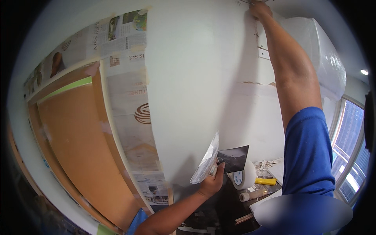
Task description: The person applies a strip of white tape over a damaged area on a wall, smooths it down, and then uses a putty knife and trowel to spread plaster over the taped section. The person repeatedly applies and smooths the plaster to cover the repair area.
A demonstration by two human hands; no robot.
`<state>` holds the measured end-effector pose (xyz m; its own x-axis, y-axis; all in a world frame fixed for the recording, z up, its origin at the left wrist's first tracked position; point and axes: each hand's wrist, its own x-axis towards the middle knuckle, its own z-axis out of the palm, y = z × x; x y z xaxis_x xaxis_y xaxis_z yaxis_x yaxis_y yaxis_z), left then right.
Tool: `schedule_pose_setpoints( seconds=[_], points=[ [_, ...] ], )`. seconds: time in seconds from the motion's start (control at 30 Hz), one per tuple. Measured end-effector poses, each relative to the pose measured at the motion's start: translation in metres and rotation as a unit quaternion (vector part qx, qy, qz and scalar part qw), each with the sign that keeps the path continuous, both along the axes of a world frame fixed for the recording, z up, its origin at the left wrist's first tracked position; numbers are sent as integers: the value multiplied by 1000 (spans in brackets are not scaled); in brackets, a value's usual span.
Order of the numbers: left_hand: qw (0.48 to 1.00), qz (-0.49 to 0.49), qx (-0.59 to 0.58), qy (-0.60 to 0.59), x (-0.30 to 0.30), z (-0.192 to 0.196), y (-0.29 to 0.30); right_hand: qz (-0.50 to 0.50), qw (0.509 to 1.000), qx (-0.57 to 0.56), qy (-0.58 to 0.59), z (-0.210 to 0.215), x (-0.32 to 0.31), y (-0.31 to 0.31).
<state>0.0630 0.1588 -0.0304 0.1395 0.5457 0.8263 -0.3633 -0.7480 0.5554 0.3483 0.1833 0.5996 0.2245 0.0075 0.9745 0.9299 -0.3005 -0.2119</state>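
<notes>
Low in front of the white wall (188, 78), my left hand (211, 185) is closed around two flat putty knives. One is a wide blade (205, 162) smeared with whitish filler, the other a dark rectangular blade (235, 156) pointing right. My right arm stretches up to the top of the wall, where my right hand (260, 9) is closed near the ceiling corner. A thin dark edge shows beside its fingers, but the tool's kind is cut off by the picture's edge. Below that hand a jagged crack (256, 83) runs across the wall.
An orange-brown door (86, 156) stands left, edged with taped newspaper (129, 94). A plastic-wrapped unit (317, 55) hangs at upper right, near a small metal plate (264, 53). Below lie a white tape roll (246, 175), a yellow tool (265, 181) and a cylinder (252, 194). A window (350, 145) is right.
</notes>
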Motion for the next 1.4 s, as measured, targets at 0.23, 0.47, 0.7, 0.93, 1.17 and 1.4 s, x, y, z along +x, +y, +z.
schedule_pose_setpoints(
  seconds=[0.23,0.47,0.7,0.93,1.17,1.4],
  points=[
    [999,22,27,-10,1,-2,2,73,988,119,59,-18,-23,-14],
    [997,48,62,-9,1,-1,2,65,992,67,86,7,0,-14],
    [999,-24,-2,26,-4,-6,3,122,957,156,214,4,-18,5],
    [998,30,53,-23,-1,-2,2,168,946,147,234,-13,-52,-13],
    [996,41,79,-10,-5,2,1,192,933,161,256,-3,-45,-5],
    [999,12,30,-37,-3,2,-4,205,957,174,113,-3,-20,24]
  ],
)
